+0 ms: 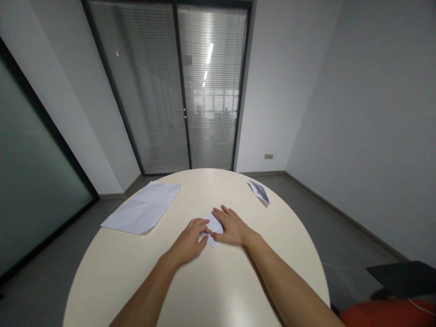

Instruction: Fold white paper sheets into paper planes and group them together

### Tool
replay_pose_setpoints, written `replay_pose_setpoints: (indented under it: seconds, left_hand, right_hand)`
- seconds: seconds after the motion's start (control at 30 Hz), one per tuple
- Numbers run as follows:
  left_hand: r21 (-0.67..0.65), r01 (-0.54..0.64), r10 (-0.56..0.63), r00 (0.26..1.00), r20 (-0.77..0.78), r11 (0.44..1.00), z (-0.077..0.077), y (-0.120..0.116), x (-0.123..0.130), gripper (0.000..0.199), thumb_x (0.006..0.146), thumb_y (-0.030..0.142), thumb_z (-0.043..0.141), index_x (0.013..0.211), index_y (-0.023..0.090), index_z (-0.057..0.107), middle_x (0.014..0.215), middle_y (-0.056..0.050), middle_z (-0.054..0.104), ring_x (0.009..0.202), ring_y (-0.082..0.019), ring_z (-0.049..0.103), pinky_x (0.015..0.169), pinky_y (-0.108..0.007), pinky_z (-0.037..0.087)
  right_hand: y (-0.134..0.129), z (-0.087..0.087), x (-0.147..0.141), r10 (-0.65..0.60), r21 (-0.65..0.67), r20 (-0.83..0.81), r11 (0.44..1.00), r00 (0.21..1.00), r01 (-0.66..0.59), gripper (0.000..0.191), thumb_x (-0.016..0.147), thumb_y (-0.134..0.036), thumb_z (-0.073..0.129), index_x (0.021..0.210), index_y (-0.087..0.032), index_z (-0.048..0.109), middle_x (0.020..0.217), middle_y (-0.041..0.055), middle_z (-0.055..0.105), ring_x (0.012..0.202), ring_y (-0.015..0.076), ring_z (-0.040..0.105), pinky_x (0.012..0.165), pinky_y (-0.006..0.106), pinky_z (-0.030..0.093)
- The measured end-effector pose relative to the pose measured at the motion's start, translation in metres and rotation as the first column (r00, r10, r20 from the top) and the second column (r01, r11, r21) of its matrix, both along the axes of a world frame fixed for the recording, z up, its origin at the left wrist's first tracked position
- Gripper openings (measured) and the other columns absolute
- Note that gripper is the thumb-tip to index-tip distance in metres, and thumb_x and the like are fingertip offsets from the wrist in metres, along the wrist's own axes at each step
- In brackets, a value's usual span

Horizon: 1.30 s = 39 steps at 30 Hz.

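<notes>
A small folded piece of white paper [214,224] lies on the round table between my two hands. My left hand [193,238] is at its left side, fingers curled and thumb bent in, gripping the paper's left edge. Resting on the right part of the paper is my right hand [233,226], its fingers stretched out and its thumb apart, pointing toward the left hand. The fingers cover parts of the paper, so its full folded shape is hidden.
Larger creased white sheets [145,206] lie at the table's left edge. A folded paper with a dark print [260,192] is near the far right edge of the cream table [200,290]. A red seat [388,313] and a black panel [405,278] stand at the lower right.
</notes>
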<state>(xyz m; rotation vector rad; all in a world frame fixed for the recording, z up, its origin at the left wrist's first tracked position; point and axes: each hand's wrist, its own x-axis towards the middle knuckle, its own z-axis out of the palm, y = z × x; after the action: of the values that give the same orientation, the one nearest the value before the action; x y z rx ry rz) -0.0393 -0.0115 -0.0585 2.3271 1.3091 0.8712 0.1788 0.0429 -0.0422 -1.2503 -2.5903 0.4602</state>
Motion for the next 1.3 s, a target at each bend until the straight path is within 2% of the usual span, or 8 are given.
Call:
replay_pose_setpoints:
  seconds: [0.2,0.43,0.6,0.8,0.97,1.13,1.3]
  left_hand:
    - [-0.042,0.004,-0.005,1.000,-0.031,0.999,0.003,-0.001,-0.001,0.022,0.088,0.013,0.057,0.102,0.023,0.070,0.138,-0.007,0.064,0.136,-0.027,0.049,0.116,-0.051,0.040]
    - [-0.055,-0.006,0.003,0.999,-0.049,0.998,0.004,-0.002,0.000,0.026,0.088,0.011,0.056,0.105,0.023,0.071,0.141,-0.007,0.062,0.138,-0.027,0.047,0.116,-0.050,0.041]
    - [-0.036,-0.022,0.019,0.997,-0.076,0.999,0.002,-0.002,0.001,0.034,0.088,0.013,0.055,0.119,0.020,0.068,0.144,-0.010,0.059,0.137,-0.026,0.046,0.117,-0.048,0.041]
    - [0.047,0.010,-0.006,0.996,-0.094,0.999,0.004,-0.001,0.000,0.036,0.083,0.012,0.059,0.117,0.020,0.068,0.134,-0.010,0.064,0.128,-0.026,0.052,0.113,-0.047,0.043]
    - [0.025,-0.047,0.050,0.991,-0.125,0.999,0.011,-0.001,0.003,0.043,0.083,0.013,0.056,0.125,0.020,0.063,0.135,-0.009,0.064,0.123,-0.028,0.053,0.111,-0.048,0.043]
    - [0.021,-0.073,0.076,0.985,-0.153,0.997,0.012,-0.001,0.005,0.051,0.085,0.015,0.054,0.136,0.020,0.056,0.135,-0.009,0.063,0.127,-0.028,0.051,0.114,-0.048,0.038]
    - [0.056,-0.062,0.071,0.983,-0.171,0.997,0.013,-0.001,0.004,0.047,0.087,0.020,0.057,0.133,0.022,0.058,0.134,-0.009,0.064,0.125,-0.028,0.053,0.113,-0.047,0.038]
  right_hand:
    - [0.000,0.003,0.001,0.014,0.002,-0.017,1.000,1.000,-0.014,0.088,0.079,-0.059,0.065,0.153,-0.016,0.044,0.161,0.0122,0.038,0.151,0.0395,0.026,0.122,0.057,0.020]
    - [0.002,-0.001,0.004,0.035,0.017,-0.025,0.999,0.999,-0.034,0.088,0.081,-0.062,0.063,0.153,-0.016,0.044,0.160,0.0133,0.039,0.150,0.0394,0.028,0.121,0.056,0.023]
    - [0.003,-0.004,0.000,0.053,0.099,-0.025,0.994,0.998,-0.051,0.084,0.080,-0.056,0.065,0.150,-0.013,0.048,0.156,0.0160,0.045,0.147,0.0376,0.034,0.121,0.052,0.026]
    - [0.004,-0.003,-0.001,0.126,0.185,-0.062,0.976,0.990,-0.112,0.080,0.075,-0.057,0.070,0.141,-0.012,0.058,0.143,0.0161,0.057,0.140,0.0352,0.042,0.122,0.047,0.026]
    - [0.003,0.001,0.001,0.238,0.130,-0.102,0.966,0.966,-0.224,0.086,0.072,-0.052,0.075,0.145,-0.014,0.052,0.147,0.0155,0.055,0.139,0.0323,0.045,0.124,0.046,0.021]
    - [-0.001,0.003,0.001,0.192,-0.001,-0.119,0.981,0.974,-0.193,0.105,0.068,-0.051,0.078,0.156,-0.014,0.035,0.158,0.0166,0.042,0.148,0.0391,0.031,0.121,0.051,0.027]
    - [-0.002,-0.001,0.000,0.161,-0.009,-0.151,0.986,0.975,-0.164,0.096,0.067,-0.049,0.079,0.150,-0.015,0.044,0.149,0.0156,0.053,0.147,0.0385,0.034,0.121,0.051,0.028]
